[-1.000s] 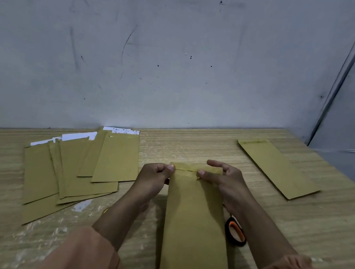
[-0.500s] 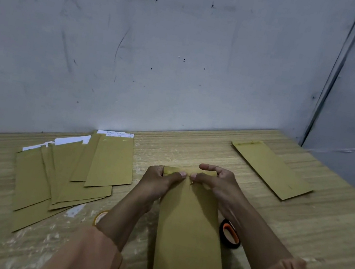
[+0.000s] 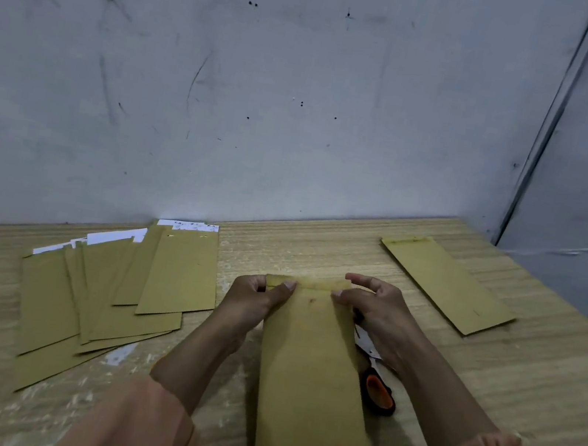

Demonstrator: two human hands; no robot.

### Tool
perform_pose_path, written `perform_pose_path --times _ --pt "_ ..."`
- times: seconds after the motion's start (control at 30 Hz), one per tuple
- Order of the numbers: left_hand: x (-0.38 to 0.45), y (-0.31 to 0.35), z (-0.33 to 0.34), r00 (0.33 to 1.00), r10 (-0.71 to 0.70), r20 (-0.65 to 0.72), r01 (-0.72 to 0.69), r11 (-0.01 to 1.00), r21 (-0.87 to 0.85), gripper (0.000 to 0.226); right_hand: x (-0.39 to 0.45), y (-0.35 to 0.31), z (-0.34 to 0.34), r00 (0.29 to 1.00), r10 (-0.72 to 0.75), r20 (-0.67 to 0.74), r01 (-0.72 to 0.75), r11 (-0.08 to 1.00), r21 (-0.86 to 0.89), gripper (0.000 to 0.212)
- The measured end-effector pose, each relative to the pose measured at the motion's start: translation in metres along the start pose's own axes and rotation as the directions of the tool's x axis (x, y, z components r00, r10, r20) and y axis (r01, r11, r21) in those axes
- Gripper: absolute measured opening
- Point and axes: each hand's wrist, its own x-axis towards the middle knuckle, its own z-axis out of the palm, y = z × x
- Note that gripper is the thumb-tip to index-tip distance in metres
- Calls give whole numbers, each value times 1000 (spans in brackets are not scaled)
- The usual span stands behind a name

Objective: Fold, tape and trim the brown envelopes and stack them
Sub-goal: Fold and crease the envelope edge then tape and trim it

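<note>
Head view, wide angle, looking down at the table [image 3: 548,390].

Envelope in work [image 3: 312,381]: lying lengthwise at table centre, far end flap [image 3: 307,283] folded over toward the near side. Left hand [image 3: 256,300] clamped on the left end of the flap, thumb on top, fingers curled behind. Right hand [image 3: 374,304] pinching the right end, thumb on the fold, fingers arched above. Hands set apart at the two corners, likely to keep the crease straight and flat across the full width before taping.

Scissors [image 3: 377,388]: black and orange handle showing just beside the envelope's right edge, partly under the right forearm; probably kept within reach for trimming. Tape not identifiable here.

Loose pile [image 3: 109,293]: brown envelopes fanned on the left of the table, white paper [image 3: 110,239] protruding from several far ends; apparently filled and awaiting work.

Single envelope [image 3: 447,283]: flat at far right, well apart from the pile; possibly the start of the finished stack. Contents not visible.
</note>
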Motion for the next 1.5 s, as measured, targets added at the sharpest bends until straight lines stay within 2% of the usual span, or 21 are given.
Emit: perform_pose_path --times 0.17,0.37,0.47,0.57,0.7,0.8,0.87,0.93,1.1,1.2,1.27,1.33,1.4,1.5 --pt "4 -2 -2 1000 -4 -19 4 1000 -7 20 5 -3 -12 999 -11 -39 12 999 33 41" --pt "12 4 18 996 -18 -87 14 998 -54 21 4 -5 -24 1000 3 -12 -2 994 107 33" --pt "19 11 30 990 -20 -139 1 990 -138 19 0 0 -40 999 42 22 -42 999 -4 40" --pt "27 17 42 985 -61 -164 27 978 -206 16 -5 4 -57 997 73 40 -68 992 -106 37" --pt "42 18 65 987 -100 -130 66 968 -242 21 3 6 -79 997 35 -64 -43 992 -120 30" --pt "49 10 86 994 -107 -26 100 974 -202 22 21 2 -98 983 -24 -181 -6 987 -163 24" --pt "53 4 103 994 -111 24 114 973 -200 37 36 -2 -112 964 -83 -252 21 971 -240 20" --pt "58 2 122 993 -121 14 122 974 -192 47 53 -5 -125 943 -139 -303 40 950 -309 21" --pt "90 2 171 996 -92 -7 91 993 -68 28 97 -13 -157 892 -221 -394 15 886 -463 27" --pt "113 4 194 997 -72 38 70 997 42 18 124 -21 -176 874 -269 -404 -5 828 -561 28" --pt "126 1 204 997 -56 55 47 987 156 24 138 -23 -186 876 -274 -398 -23 799 -601 29" --pt "136 -3 215 995 -60 85 38 970 239 19 153 -22 -194 881 -276 -385 -40 767 -641 28" --pt "144 -6 222 992 -67 104 35 958 284 12 164 -16 -199 883 -290 -370 -54 719 -693 29" --pt "152 -8 225 994 -66 82 41 961 274 16 168 -4 -200 892 -297 -340 -81 635 -768 30"
